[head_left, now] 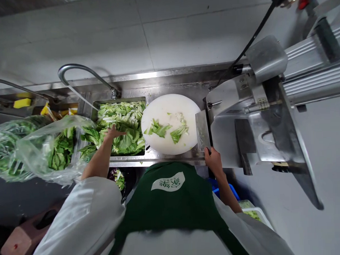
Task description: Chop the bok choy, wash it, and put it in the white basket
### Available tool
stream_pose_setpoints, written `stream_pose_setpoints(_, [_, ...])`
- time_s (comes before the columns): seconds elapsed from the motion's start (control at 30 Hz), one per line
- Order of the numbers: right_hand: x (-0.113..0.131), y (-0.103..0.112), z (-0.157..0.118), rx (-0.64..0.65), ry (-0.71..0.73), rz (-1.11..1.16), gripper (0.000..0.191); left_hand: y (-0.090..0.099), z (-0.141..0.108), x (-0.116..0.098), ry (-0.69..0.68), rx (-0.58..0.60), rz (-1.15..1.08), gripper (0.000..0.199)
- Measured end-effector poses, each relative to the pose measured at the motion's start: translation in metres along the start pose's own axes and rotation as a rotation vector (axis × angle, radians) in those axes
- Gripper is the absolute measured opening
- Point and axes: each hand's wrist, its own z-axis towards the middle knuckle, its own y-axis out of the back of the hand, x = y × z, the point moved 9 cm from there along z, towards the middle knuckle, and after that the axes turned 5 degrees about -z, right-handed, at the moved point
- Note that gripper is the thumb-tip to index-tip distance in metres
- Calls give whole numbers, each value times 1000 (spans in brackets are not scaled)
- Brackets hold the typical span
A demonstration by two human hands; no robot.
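Observation:
My left hand [113, 133] rests on leafy greens [128, 140] at the left side of the sink, its fingers apart. Chopped pale-green pieces [117, 112] fill the back of that sink. My right hand [214, 159] is wrapped round the handle of a cleaver [203, 130], whose broad blade stands at the right edge of a round white cutting board [170, 146]. On the board lie a few leaf pieces [159, 128], a cut leafy end [179, 132] and small scraps.
A curved faucet [84, 67] arches over the sink. Clear plastic bags [42, 147] of greens sit at the left. A large metal slicer [242, 117] stands close on the right. Below the counter are a dark bin [128, 181] and a white container [259, 213] with vegetable pieces.

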Motion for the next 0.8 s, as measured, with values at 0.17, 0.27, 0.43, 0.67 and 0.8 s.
stream_pose_setpoints(0.17, [0,-2,5,10,-21,-15,31,-29,-57,-119,-262,-22,-311,62])
stream_pose_setpoints(0.27, [2,-4,6,17,-35,-33,32,-76,-128,-215,-500,116,-411,73])
stream_pose_setpoints(0.43, [-2,-11,7,47,-46,-51,33,-132,-221,-292,-644,137,-209,75])
stream_pose_setpoints(0.67, [-7,-13,7,80,-60,-15,33,-126,-190,-234,-581,54,-36,43])
stream_pose_setpoints(0.8, [-8,-8,9,57,-64,50,32,-86,-123,-134,-330,-50,-104,47])
